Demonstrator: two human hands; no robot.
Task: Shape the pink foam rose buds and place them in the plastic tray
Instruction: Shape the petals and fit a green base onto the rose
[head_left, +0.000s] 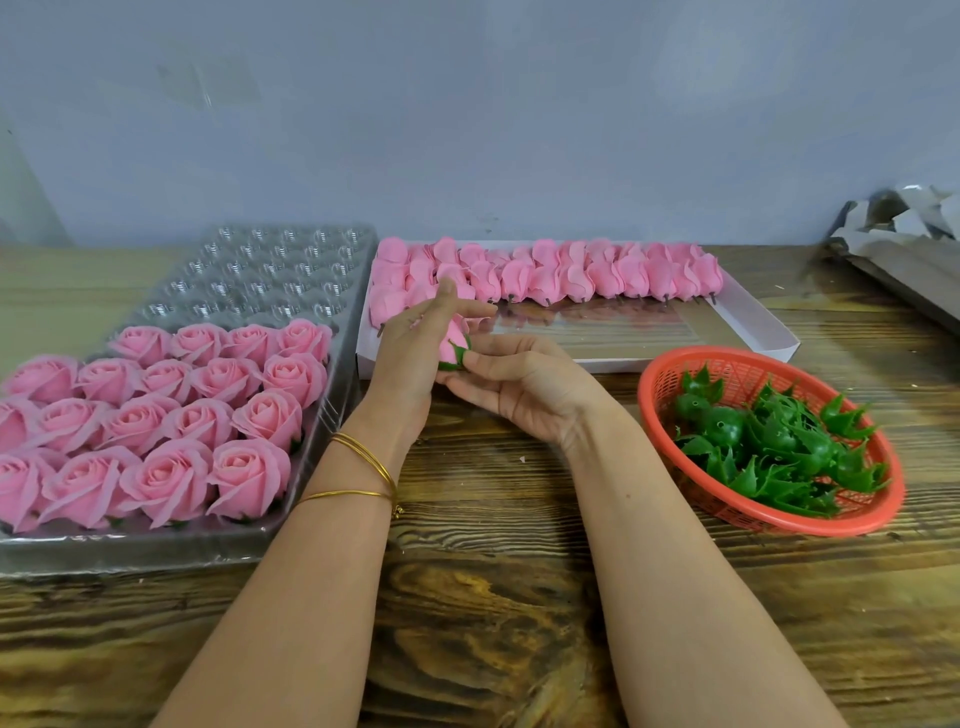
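Pink foam rose bud (453, 336) with a green calyx (457, 358) at its base is held between both hands above the middle of the table (493, 597), just in front of the white box (758, 322). The left hand (410, 353) closes on the petals from the left, forefinger raised and thumb laid over the top; its other fingers seem to curl behind the bud, mostly hidden. The right hand (519, 387) lies palm up, thumb pressed on the calyx, fingers cupped beneath it. The plastic tray (270, 270) lies by the table's left edge; its near rows hold opened roses (208, 415), its far cups are bare. The white box, at the back edge, holds unshaped buds (571, 275); a red basket (831, 526) of loose calyxes (769, 447) stands toward the right edge.
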